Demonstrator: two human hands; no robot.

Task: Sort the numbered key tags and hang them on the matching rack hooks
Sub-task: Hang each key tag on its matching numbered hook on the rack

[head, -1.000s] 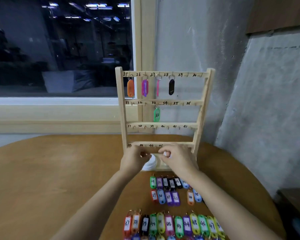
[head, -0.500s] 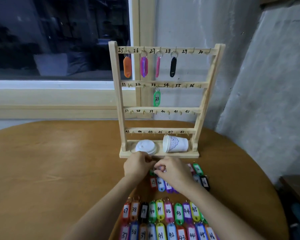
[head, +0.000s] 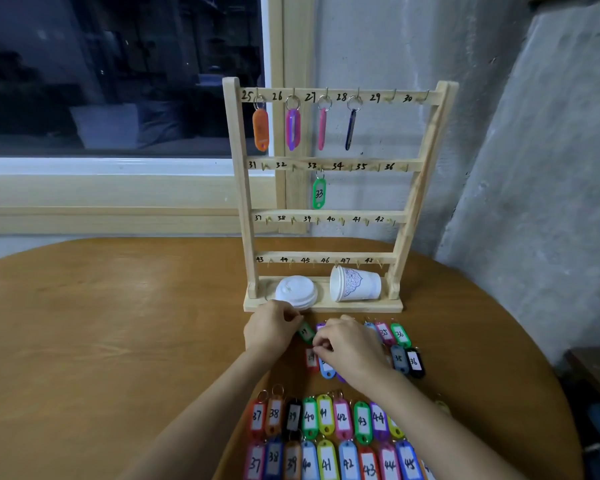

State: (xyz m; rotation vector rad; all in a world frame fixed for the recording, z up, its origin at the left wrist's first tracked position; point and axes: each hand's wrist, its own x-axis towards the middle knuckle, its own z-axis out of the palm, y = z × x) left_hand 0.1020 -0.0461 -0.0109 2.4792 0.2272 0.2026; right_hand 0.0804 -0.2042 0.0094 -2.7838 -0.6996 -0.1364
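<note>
Dropped both hands off the rack: my left hand pinches green tag 29, right hand curled, can't tell on what. I'd hold it high so it slips onto hook 29.

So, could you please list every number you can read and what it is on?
"25" to "30": top rail
"31" to "36": second rail
"37" to "42": third rail
"43" to "48": bottom rail
"33": hanging green tag
"37" to "44": long tag row
"37" to "45": nearest tag row
Small red tag: blurred.
</note>
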